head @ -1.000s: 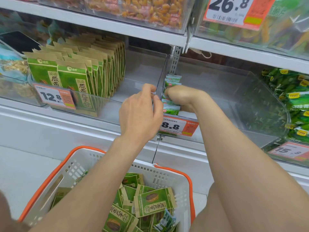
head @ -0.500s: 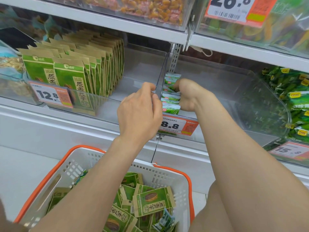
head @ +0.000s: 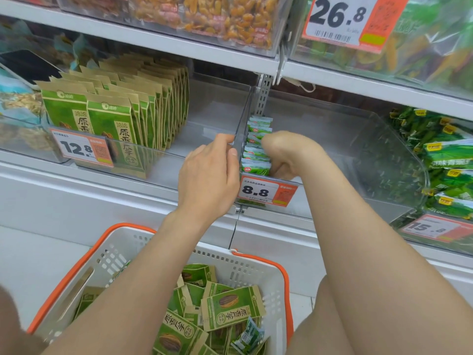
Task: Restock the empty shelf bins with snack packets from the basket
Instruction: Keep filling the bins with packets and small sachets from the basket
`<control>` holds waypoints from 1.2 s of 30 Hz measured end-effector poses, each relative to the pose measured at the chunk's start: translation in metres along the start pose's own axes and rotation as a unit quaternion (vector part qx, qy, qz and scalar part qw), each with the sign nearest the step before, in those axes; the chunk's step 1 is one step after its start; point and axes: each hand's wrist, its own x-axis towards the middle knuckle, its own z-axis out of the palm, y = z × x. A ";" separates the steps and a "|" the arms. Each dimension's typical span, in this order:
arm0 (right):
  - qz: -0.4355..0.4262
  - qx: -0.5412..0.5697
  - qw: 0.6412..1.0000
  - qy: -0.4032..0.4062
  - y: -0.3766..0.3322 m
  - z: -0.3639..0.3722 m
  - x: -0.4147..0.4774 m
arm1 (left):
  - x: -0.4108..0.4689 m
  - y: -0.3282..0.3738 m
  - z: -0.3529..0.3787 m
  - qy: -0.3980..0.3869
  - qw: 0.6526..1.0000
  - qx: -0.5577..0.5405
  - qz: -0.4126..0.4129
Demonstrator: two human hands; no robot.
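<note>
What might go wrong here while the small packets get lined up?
1. The small packets stand on edge along the clear divider, propped by the right hand; the row may topple across the bin once released.
2. The left hand seems to pinch that divider; pushing it could tilt it toward the tall pouches.

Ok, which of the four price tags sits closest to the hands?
The 8.8 tag, below the right hand and beside the left hand, which pinches the clear divider. The 12.8 tag, 15.8 tag and 26.8 tag hang on other bins, well away.
</note>
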 end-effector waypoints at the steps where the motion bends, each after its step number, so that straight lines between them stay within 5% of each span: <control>1: -0.021 -0.030 0.999 0.001 0.001 0.003 -0.002 | -0.001 0.001 0.000 -0.007 1.000 -0.009 0.002; 7: -0.017 0.093 0.992 -0.079 0.020 -0.004 -0.008 | -0.005 0.002 -0.007 -0.071 0.997 -0.019 -0.009; 22: 0.011 0.020 0.988 -0.154 0.032 -0.014 -0.024 | -0.014 0.008 -0.029 -0.108 0.989 -0.091 -0.040; 24: -0.005 0.015 0.995 -0.099 0.032 -0.019 -0.027 | -0.014 0.007 -0.030 -0.112 0.988 -0.099 -0.040; 26: -0.084 -0.028 0.994 0.057 0.034 -0.019 -0.029 | -0.014 0.006 -0.029 -0.104 0.987 -0.115 -0.043; 28: -0.187 -0.068 0.956 0.217 0.036 -0.013 -0.039 | -0.016 0.007 -0.028 -0.054 0.991 -0.120 -0.038; 30: -0.247 -0.057 0.932 0.259 0.037 0.000 -0.060 | -0.019 0.010 -0.029 0.045 0.995 -0.084 0.001; 33: -0.288 -0.106 0.932 0.192 0.044 0.022 -0.090 | -0.027 0.011 -0.029 0.090 0.993 -0.060 0.042; 36: -0.294 -0.249 0.922 0.039 0.064 0.043 -0.109 | -0.041 0.007 -0.025 -0.080 0.989 -0.121 -0.031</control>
